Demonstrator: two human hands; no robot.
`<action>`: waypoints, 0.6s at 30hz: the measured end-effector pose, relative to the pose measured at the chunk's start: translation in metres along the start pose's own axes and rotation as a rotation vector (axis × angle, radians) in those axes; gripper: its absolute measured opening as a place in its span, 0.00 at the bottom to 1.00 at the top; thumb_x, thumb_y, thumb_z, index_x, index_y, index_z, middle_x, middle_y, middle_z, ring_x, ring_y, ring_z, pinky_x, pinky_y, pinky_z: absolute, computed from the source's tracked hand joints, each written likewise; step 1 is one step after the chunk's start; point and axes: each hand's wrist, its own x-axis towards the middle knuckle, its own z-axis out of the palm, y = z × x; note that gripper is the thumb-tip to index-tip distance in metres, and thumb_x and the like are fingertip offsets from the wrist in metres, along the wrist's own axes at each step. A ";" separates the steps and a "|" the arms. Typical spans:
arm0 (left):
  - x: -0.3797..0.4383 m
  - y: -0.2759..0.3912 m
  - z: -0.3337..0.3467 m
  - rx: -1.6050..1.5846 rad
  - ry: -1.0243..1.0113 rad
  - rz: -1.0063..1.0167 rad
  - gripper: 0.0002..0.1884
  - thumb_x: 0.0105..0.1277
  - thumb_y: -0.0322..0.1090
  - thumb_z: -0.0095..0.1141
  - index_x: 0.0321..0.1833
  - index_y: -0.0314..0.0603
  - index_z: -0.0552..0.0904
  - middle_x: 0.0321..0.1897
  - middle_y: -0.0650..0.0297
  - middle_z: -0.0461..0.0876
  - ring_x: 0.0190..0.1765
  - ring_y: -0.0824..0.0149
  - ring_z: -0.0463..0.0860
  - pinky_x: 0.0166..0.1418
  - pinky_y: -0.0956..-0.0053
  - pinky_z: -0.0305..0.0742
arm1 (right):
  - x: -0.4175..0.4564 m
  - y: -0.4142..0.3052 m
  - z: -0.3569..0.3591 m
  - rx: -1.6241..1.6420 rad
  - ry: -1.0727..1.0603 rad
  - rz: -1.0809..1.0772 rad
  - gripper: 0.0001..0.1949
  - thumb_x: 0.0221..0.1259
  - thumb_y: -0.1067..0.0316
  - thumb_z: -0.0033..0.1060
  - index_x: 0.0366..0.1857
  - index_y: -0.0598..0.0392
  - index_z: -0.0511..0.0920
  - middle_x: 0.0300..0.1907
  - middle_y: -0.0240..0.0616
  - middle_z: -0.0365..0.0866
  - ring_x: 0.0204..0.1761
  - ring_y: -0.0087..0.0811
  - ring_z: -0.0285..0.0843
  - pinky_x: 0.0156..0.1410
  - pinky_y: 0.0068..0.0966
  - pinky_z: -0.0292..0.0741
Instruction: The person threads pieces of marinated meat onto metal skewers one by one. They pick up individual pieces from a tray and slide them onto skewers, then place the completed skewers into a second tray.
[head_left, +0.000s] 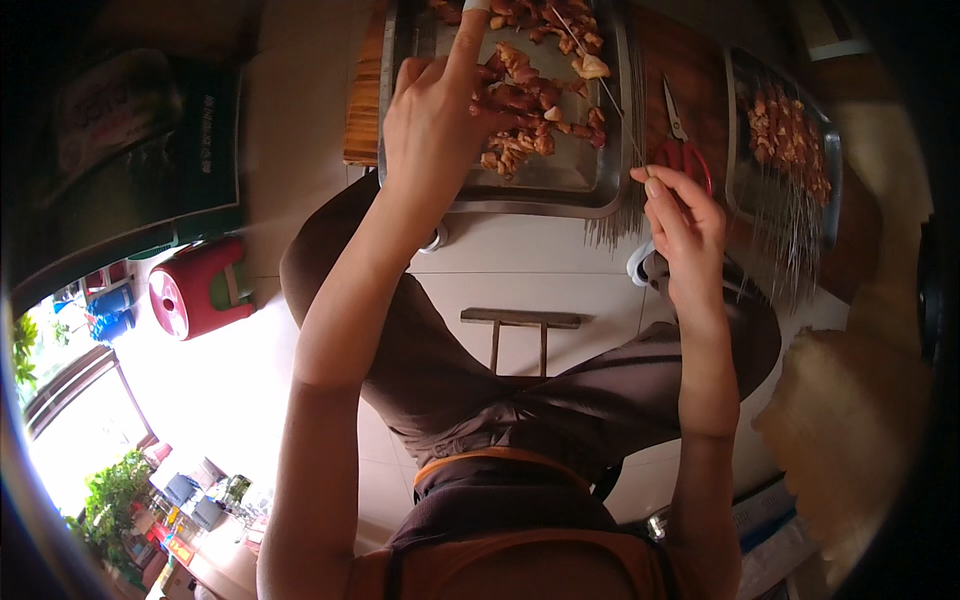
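My left hand (435, 112) is over the left side of a metal tray (525, 204) of raw meat pieces (525, 94); its index finger, with a white covering at the tip, points away from me, and its other fingertips are hidden, so a hold cannot be told. My right hand (679, 206) pinches the near end of a thin metal skewer (619, 112) right of the tray. One pale piece of meat (591, 67) is threaded on the skewer, which slants over the tray's right side. A bundle of bare skewers (619, 225) lies along the tray's right edge.
Scissors with red handles (684, 154) lie on the wooden surface (652, 67) right of the tray. Farther right, a second metal tray (834, 180) holds skewered meat (787, 139), its skewers overhanging the near edge. A red stool (199, 291) stands at the left. A wooden bar (520, 319) lies between my legs.
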 end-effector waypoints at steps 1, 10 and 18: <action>0.000 -0.003 0.001 -0.010 -0.052 -0.072 0.49 0.54 0.27 0.64 0.79 0.53 0.51 0.36 0.52 0.84 0.38 0.48 0.84 0.39 0.57 0.77 | 0.000 0.002 0.000 -0.019 -0.009 -0.043 0.11 0.70 0.68 0.55 0.50 0.61 0.81 0.22 0.21 0.64 0.21 0.10 0.51 0.24 0.13 0.47; 0.004 -0.009 0.003 0.000 -0.188 -0.322 0.37 0.66 0.30 0.59 0.75 0.42 0.55 0.36 0.52 0.86 0.32 0.52 0.87 0.34 0.61 0.81 | -0.001 0.005 -0.007 -0.075 0.017 -0.256 0.08 0.68 0.72 0.58 0.47 0.61 0.81 0.37 0.30 0.84 0.27 0.09 0.66 0.28 0.10 0.62; 0.007 -0.005 0.044 -1.910 -0.369 -0.918 0.24 0.77 0.34 0.45 0.69 0.32 0.57 0.55 0.41 0.75 0.58 0.42 0.79 0.65 0.52 0.76 | -0.004 0.003 -0.009 -0.061 -0.082 -0.214 0.08 0.67 0.75 0.58 0.45 0.63 0.81 0.38 0.32 0.84 0.28 0.12 0.67 0.31 0.11 0.65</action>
